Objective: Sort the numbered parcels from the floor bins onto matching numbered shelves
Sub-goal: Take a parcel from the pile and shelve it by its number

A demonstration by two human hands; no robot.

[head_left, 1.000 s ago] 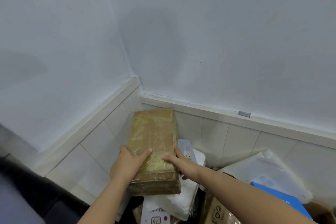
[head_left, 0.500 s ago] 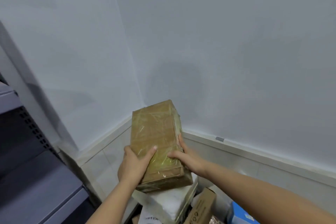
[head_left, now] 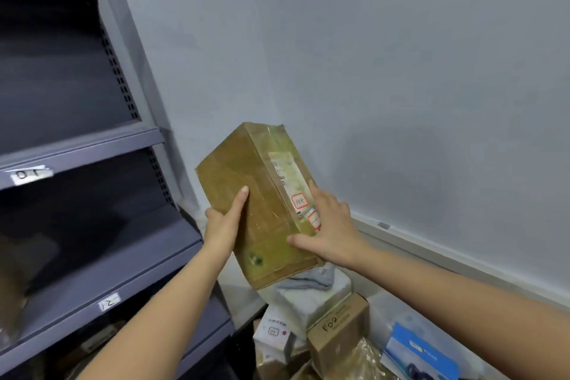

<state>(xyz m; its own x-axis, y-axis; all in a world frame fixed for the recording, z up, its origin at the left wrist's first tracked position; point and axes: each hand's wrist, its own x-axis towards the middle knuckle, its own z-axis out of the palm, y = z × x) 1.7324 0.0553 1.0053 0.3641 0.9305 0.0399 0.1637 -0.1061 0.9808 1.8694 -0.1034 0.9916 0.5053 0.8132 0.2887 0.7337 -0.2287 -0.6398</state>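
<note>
A brown cardboard parcel (head_left: 256, 200) wrapped in clear tape is held up in the air in front of the white wall, tilted, with a white label with red stamps on its right face. My left hand (head_left: 223, 225) grips its left side, thumb on the front face. My right hand (head_left: 327, 225) holds the right face, fingers spread over the label and thumb on the front. To the left stands a grey metal shelf unit (head_left: 92, 145); one shelf edge carries a tag reading 01 (head_left: 29, 174), the shelf below a blurred tag (head_left: 108, 302).
Below the held parcel lies a heap of parcels: a white box marked 04 (head_left: 274, 332), a small cardboard box (head_left: 339, 327), a white soft package (head_left: 311, 290) and a blue and white box (head_left: 419, 355). A brown parcel (head_left: 12, 281) sits on the lower shelf at far left.
The parcel has been lifted and turned so its labelled side shows. The view has swung left and up, bringing the shelf unit into sight.
</note>
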